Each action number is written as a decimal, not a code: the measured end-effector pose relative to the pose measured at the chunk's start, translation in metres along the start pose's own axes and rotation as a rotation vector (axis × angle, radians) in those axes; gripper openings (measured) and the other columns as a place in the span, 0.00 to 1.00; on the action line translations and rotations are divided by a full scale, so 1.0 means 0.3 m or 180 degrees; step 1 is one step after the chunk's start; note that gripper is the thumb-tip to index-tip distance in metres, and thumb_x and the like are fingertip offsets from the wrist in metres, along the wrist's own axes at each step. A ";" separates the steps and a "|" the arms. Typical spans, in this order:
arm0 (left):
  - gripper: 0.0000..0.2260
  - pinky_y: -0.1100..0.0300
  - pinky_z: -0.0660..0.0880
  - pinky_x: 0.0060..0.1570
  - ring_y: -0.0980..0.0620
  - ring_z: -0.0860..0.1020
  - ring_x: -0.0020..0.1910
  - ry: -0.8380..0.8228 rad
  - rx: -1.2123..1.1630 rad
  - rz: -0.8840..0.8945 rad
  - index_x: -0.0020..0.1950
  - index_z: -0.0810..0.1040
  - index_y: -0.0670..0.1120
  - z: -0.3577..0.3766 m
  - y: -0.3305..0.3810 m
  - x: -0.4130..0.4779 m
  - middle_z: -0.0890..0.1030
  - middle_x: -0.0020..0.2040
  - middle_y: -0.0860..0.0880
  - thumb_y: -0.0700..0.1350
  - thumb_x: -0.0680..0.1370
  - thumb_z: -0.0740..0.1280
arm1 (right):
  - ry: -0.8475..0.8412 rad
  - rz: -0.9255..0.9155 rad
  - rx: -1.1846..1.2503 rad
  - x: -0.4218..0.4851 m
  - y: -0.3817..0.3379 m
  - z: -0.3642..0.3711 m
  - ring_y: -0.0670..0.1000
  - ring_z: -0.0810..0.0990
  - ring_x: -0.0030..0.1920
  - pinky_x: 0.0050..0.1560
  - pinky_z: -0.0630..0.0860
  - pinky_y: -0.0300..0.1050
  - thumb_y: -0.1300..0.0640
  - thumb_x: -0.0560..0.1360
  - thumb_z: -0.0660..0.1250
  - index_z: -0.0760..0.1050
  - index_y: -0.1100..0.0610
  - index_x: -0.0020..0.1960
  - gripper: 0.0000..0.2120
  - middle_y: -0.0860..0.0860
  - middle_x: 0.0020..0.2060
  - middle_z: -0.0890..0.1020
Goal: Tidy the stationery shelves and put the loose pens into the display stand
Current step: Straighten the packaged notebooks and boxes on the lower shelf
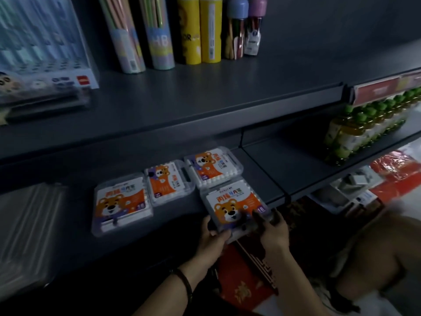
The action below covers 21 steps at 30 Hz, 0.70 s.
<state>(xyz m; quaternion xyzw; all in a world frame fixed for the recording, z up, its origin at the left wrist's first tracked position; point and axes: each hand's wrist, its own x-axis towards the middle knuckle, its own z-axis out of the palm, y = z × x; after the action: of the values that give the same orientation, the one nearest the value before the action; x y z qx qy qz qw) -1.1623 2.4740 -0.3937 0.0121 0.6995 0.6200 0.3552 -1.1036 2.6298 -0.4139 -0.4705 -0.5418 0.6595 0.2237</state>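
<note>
- The left grip [214,234] reached forward and pinched the near left edge of a marker case [234,207], thumb on top.
- The right grip [274,231] clasped the case's near right corner, fingertips curled onto its top face.
- The left forearm [164,297] and right forearm [303,283] rose from the bottom edge, converging.
- A dark wristband [185,282] circled the left wrist.
- A bare bent knee [376,254] sat right of the right forearm.
</note>
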 end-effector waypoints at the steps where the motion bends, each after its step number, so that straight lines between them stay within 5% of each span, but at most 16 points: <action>1: 0.21 0.62 0.79 0.42 0.48 0.81 0.56 0.0112 -0.0123 -0.0009 0.72 0.67 0.54 0.011 -0.012 0.007 0.81 0.62 0.47 0.43 0.83 0.69 | 0.0082 -0.0005 -0.0029 -0.010 -0.018 -0.012 0.60 0.85 0.51 0.55 0.82 0.56 0.62 0.79 0.74 0.80 0.63 0.63 0.14 0.62 0.56 0.85; 4: 0.15 0.49 0.80 0.57 0.44 0.81 0.60 0.0408 -0.0492 -0.0042 0.65 0.72 0.55 0.024 -0.049 0.016 0.81 0.59 0.48 0.42 0.82 0.70 | 0.0153 0.0076 -0.0396 -0.032 -0.069 -0.072 0.55 0.81 0.38 0.39 0.75 0.47 0.63 0.80 0.72 0.82 0.64 0.50 0.03 0.57 0.39 0.84; 9: 0.21 0.53 0.83 0.41 0.41 0.82 0.61 0.0248 -0.1438 -0.0338 0.72 0.74 0.52 -0.022 -0.043 0.005 0.81 0.66 0.45 0.40 0.81 0.72 | -0.0328 0.0778 -0.0217 -0.059 -0.115 -0.175 0.62 0.85 0.42 0.37 0.82 0.50 0.68 0.76 0.73 0.77 0.66 0.57 0.11 0.66 0.48 0.84; 13: 0.18 0.58 0.81 0.40 0.44 0.82 0.55 -0.0017 -0.1100 -0.0042 0.71 0.76 0.56 -0.105 0.028 0.019 0.83 0.63 0.46 0.41 0.84 0.68 | -0.0674 0.0851 -0.0393 -0.107 -0.120 -0.160 0.63 0.81 0.37 0.34 0.76 0.49 0.69 0.78 0.67 0.78 0.68 0.51 0.03 0.64 0.38 0.82; 16: 0.16 0.59 0.76 0.36 0.47 0.76 0.45 -0.0100 -0.0746 0.0234 0.73 0.77 0.52 -0.174 0.110 0.052 0.83 0.53 0.44 0.40 0.85 0.66 | -0.0783 0.0872 -0.0223 -0.107 -0.146 -0.094 0.62 0.84 0.37 0.33 0.81 0.50 0.70 0.78 0.67 0.82 0.71 0.53 0.07 0.64 0.39 0.85; 18: 0.16 0.59 0.74 0.37 0.49 0.75 0.42 0.0019 -0.0680 0.0430 0.74 0.76 0.48 -0.201 0.172 0.079 0.82 0.51 0.43 0.40 0.86 0.64 | -0.0843 0.0929 -0.0011 -0.099 -0.179 -0.046 0.61 0.85 0.35 0.33 0.83 0.51 0.71 0.77 0.70 0.82 0.70 0.53 0.05 0.63 0.38 0.86; 21: 0.15 0.53 0.79 0.49 0.45 0.80 0.54 0.0186 -0.1224 0.0530 0.73 0.73 0.48 -0.224 0.251 0.105 0.81 0.61 0.42 0.40 0.86 0.63 | -0.1084 0.1251 0.0258 -0.076 -0.242 0.035 0.57 0.83 0.31 0.26 0.80 0.46 0.67 0.77 0.73 0.80 0.66 0.53 0.05 0.60 0.34 0.84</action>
<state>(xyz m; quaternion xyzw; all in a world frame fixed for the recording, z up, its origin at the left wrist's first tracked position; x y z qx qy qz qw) -1.2521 2.4482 -0.3445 -0.0161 0.5750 0.7693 0.2780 -1.1177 2.6288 -0.3383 -0.4396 -0.4430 0.7812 0.0156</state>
